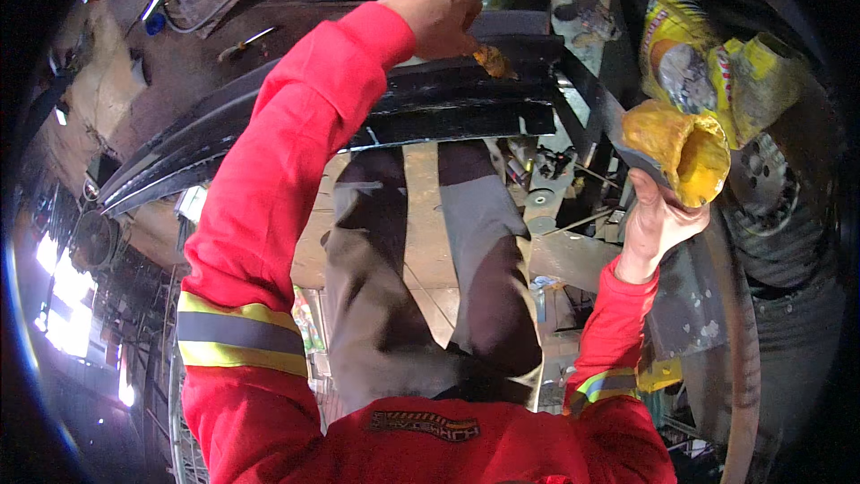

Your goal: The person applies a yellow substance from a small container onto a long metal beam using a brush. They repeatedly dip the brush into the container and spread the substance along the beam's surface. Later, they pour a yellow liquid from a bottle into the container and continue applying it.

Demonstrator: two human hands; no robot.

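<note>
One long black panel (452, 116) curves in from far left, its narrow end jutting past the left sleeve (296, 143); brown ground shows between its upper edge and a screwdriver (246, 43), so some room there. Panel's lower edge passes just above the trousers (385, 242) in view; little gap. Left arm comes up from lower left, crosses over the panel, elbow bent; left hand (434, 13) is up by the panel's upper edge, back of hand upward, fingers curled and bent down to the right, pinching an orange-brown piece (494, 61) over the panel near its right end. Contact with the panel: cannot tell. Right of that end, a gap, then a yellow-smeared cup (649, 134), tilted, mouth toward the right. Right hand (661, 226) grips it from below, thumb on near side, other fingers mostly hidden; forearm rises from lower right. Yellow bags (676, 40) sit just beyond the cup, dark wheel (761, 184) at right, tighter on that side.
</note>
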